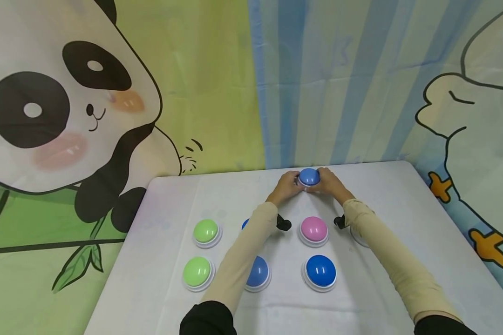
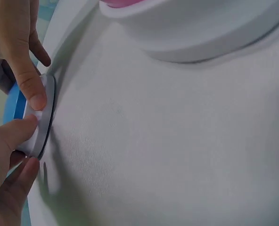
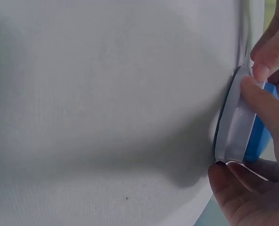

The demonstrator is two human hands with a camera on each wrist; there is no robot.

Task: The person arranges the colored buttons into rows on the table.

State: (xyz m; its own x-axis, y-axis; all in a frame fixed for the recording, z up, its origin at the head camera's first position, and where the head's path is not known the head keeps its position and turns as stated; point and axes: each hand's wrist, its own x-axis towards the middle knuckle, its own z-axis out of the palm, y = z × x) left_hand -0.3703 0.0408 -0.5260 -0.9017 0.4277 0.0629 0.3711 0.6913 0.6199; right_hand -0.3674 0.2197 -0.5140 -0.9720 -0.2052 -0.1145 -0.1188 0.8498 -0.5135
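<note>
At the table's far edge, a push button with a blue dome and white base [image 1: 309,177] is between both hands. My left hand [image 1: 286,187] grips its left side, thumb along the white base. From the other side my right hand [image 1: 330,182] grips the same base. The left wrist view shows the thumbs almost meeting on the front of the base [image 2: 44,117], with fingertips at its lower rim. In the right wrist view the base [image 3: 233,122] stands close to the white tabletop, and fingers curl at its edge.
Nearer on the white table [image 1: 167,260] stand two green buttons [image 1: 205,231], a pink button [image 1: 314,229] and a dark blue button [image 1: 320,271]. My left sleeve [image 1: 245,253] partly covers two blue buttons. A white base [image 1: 359,238] shows beside my right sleeve. Behind hangs a printed curtain [image 1: 218,93].
</note>
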